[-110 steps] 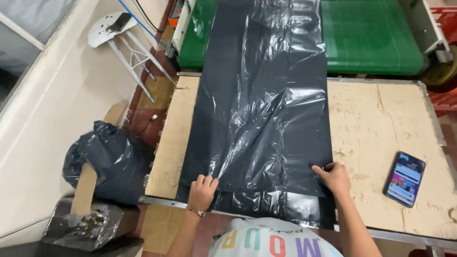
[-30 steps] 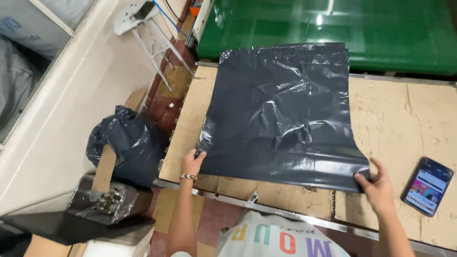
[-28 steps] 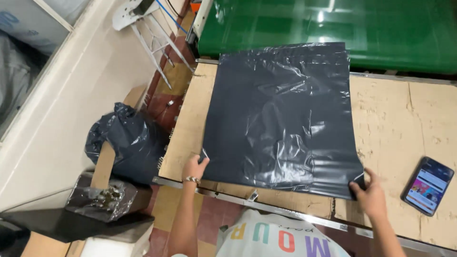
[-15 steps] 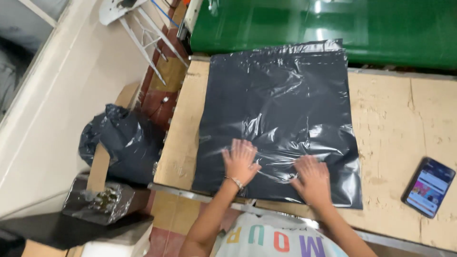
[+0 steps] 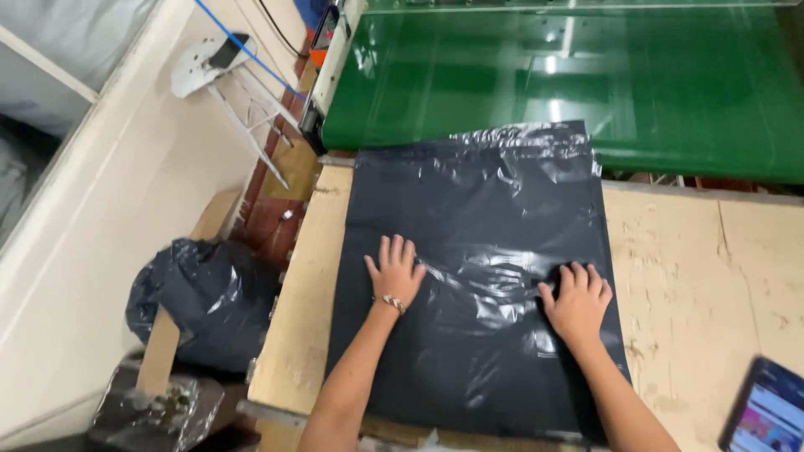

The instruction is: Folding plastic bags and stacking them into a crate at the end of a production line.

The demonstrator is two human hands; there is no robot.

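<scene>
Both hands have slid up the bag since half a second ago. Left hand (image 5: 395,272) and right hand (image 5: 578,301) lie well apart, palms flat and fingers spread on the dark plastic bag (image 5: 477,209), gripping nothing. Best practice, in my judgement: even outward strokes to clear wrinkles. Bag rests on the wooden table (image 5: 695,259), far edge overlapping the green conveyor (image 5: 519,75). Phone (image 5: 775,414) lies right of the right hand; nothing obstructs.
</scene>
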